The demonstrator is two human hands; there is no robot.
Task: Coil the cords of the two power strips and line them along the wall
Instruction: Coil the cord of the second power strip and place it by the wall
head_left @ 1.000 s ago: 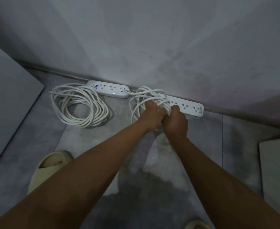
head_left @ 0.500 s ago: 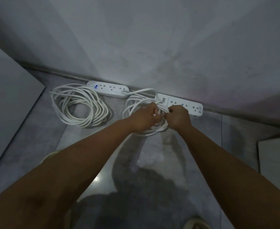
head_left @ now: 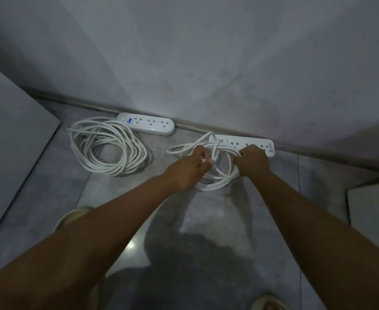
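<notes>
Frame centre: loose cord coil (head_left: pixel 211 186) between hands; left hand (head_left: pixel 187 168) pinches strand, right hand (head_left: pixel 252 161) grips coil's right edge; power strip (head_left: pixel 249 143) just beyond right hand, lengthwise along wall (head_left: pixel 206 63)

We see two power strips by the far wall, both white. The left power strip (head_left: pixel 145 126) carries a small blue logo beside its round white button. The right power strip (head_left: pixel 251 145) has faint grey markings at its right end. The left cord (head_left: pixel 108 146) and the right cord (head_left: pixel 215 175) are plain white. The wall (head_left: pixel 206 63) is pale grey, blotched with darker smudges right of centre. The floor tiles (head_left: pixel 206 209) are grey with a cloudy mottle and thin dark joints. The near left sandal (head_left: pixel 72 218) and the near right sandal (head_left: pixel 266 303) are cream. The left panel (head_left: pixel 9 130) is light grey, and the right panel (head_left: pixel 371 209) is off-white.
</notes>
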